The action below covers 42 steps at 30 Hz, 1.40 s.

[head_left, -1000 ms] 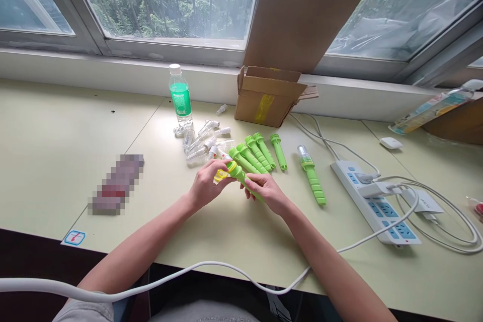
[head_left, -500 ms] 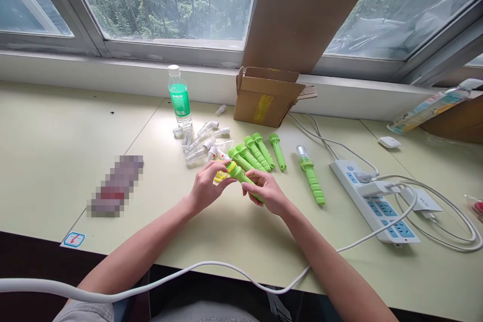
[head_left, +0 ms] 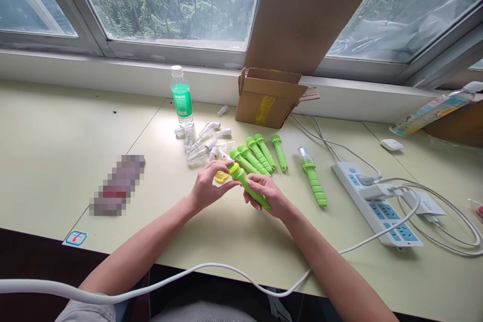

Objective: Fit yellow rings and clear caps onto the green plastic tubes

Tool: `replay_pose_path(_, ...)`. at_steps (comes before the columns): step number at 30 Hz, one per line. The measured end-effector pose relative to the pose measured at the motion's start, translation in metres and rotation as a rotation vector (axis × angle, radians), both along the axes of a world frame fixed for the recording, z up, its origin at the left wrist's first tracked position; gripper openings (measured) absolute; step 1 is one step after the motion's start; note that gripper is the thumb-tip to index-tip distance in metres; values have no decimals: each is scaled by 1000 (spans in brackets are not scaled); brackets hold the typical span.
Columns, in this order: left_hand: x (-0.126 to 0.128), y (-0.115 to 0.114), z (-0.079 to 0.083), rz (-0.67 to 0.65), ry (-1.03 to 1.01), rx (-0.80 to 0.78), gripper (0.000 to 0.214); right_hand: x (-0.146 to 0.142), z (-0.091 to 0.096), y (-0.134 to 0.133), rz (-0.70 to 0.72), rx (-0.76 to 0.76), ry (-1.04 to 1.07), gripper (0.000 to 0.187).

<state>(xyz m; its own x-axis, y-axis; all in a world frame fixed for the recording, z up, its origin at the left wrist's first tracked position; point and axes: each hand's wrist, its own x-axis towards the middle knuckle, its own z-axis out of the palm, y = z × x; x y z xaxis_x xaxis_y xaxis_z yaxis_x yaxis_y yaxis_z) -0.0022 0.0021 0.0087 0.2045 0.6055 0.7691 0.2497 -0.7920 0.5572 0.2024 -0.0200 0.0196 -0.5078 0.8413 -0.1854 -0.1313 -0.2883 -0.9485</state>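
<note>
My right hand (head_left: 268, 195) is wrapped round the lower part of a green plastic handle (head_left: 246, 181), which slants up toward the left. A yellow ring (head_left: 234, 168) sits around the handle's top end. My left hand (head_left: 210, 183) has its fingertips on that end by the ring, and its thumb reaches the handle's side. Just behind the left hand, more yellow rings (head_left: 221, 176) lie on the table. Several green handles (head_left: 260, 156) with threaded necks rest in a row beyond my hands. Clear plastic tubes with white ends (head_left: 198, 151) are heaped to their left.
A water bottle (head_left: 181, 100) and an open cardboard box (head_left: 267, 100) stand at the back. To the right lie a green handle with a clear top (head_left: 314, 181) and a power strip (head_left: 372, 204) with cables. A white cable (head_left: 211, 265) crosses in front of me. A pixelated object (head_left: 117, 186) lies left.
The green handle's lower end has shifted slightly right and down with my right hand. Both hands stay on it. The whole view has moved a little.
</note>
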Motion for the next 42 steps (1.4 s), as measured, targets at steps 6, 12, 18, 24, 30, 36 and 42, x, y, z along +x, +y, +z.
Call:
replay_pose_path(6, 1, 0, -2, -24, 44, 18, 37, 4, -1, 1, 40, -41, -44, 29)
replay_pose_path(12, 1, 1, -3, 2, 50, 17, 23, 0, 2, -1, -13, 10, -72, 25)
replay_pose_path(18, 0, 1, -4, 6, 64, 41, 23, 1, 4, 0, -16, 160, -141, 26)
replay_pose_path(24, 1, 1, -4, 54, 53, 47, 24, -2, 0, -3, -62, 143, -205, 26)
replay_pose_path(30, 0, 1, -2, 24, 62, 27, 28, -3, -3, -4, -117, 127, -170, 25)
replay_pose_path(36, 1, 2, -3, 48, 83, 37, 22, -3, 3, -2, -76, 189, -152, 23)
replay_pose_path(42, 1, 3, -7, 82, 106, 9, 18, -4, 4, -2, -61, 197, -217, 33)
